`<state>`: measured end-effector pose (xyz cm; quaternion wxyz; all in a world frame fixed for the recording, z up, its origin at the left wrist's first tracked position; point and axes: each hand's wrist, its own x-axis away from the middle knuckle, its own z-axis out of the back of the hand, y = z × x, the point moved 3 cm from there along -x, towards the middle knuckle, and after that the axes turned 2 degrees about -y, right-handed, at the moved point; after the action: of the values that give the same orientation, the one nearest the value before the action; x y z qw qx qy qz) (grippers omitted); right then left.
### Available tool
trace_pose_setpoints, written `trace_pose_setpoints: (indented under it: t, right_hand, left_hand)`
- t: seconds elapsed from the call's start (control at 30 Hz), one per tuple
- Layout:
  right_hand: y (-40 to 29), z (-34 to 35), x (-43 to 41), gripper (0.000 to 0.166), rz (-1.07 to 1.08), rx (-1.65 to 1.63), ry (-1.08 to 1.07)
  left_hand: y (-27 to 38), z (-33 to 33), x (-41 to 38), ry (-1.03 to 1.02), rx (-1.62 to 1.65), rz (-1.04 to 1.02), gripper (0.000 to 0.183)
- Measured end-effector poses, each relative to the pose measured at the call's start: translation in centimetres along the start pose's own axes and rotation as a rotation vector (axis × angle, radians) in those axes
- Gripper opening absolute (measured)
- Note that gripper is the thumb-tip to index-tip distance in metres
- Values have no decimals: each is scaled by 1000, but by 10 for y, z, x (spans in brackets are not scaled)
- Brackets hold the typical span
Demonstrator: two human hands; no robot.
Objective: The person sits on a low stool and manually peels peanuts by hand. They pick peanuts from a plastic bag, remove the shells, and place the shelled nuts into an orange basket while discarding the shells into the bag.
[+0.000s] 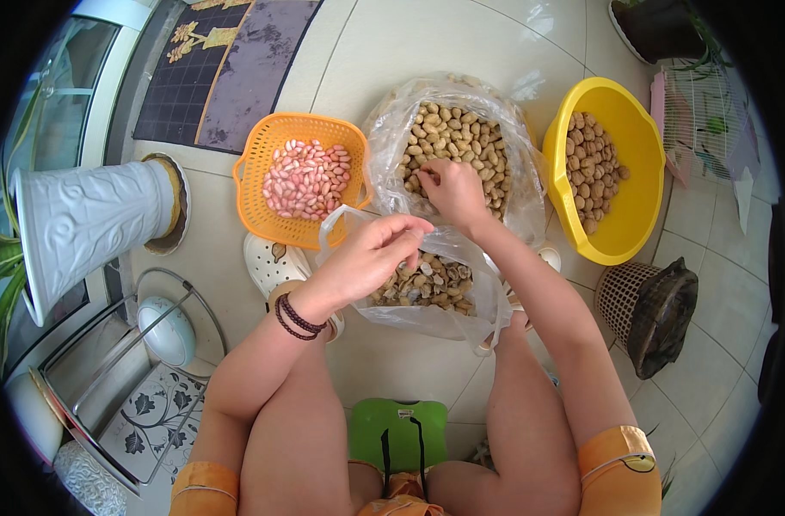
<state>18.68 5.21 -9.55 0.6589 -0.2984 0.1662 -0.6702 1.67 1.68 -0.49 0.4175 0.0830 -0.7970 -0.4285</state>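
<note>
My right hand (455,192) reaches into a clear plastic bag (387,171) full of unshelled peanuts (455,132). Its fingers are bent down at the peanuts, and whether they pinch one is hidden. Over the left side of a second thin plastic bag (424,319), which contains peanut shells (424,284), hovers my left hand (363,258). Its fingers are curled near the thumb, and I cannot make out anything between them. An orange perforated basket (253,206) with shelled pink peanuts (308,180) stands left of the peanut bag.
On the right is a yellow plastic basin (634,222) of walnuts (589,168), with a wicker-patterned bin (618,293) lined in black nearby. A white planter (102,216) and a metal rack (192,290) stand at left. Between my legs is a green stool (399,432).
</note>
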Motion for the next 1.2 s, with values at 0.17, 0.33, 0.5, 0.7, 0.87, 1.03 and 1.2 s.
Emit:
trace_pose_setpoints:
  t: [0.17,0.33,0.5,0.7,0.87,1.03,1.2]
  right_hand:
    - [-11,-12,-3,17,-204,70,24]
    - [-11,-18,-3,19,-350,-69,63]
    - [-6,-14,7,17,-382,-340,184]
    - [-35,34,31,15,-431,-887,74]
    - [-64,57,53,14,-421,-1129,-90]
    - [-59,49,55,16,-319,-1023,-191]
    - [-18,31,23,14,-106,-345,101]
  left_hand:
    - [-12,0,1,110,-57,-99,31]
    - [-9,3,2,77,94,-12,27]
    - [-5,5,1,132,244,64,25]
    - [-9,7,0,223,409,23,30]
    - [2,4,-5,197,562,-34,38]
    - [-6,8,-8,199,369,-18,36]
    - [-7,3,-5,209,226,7,30]
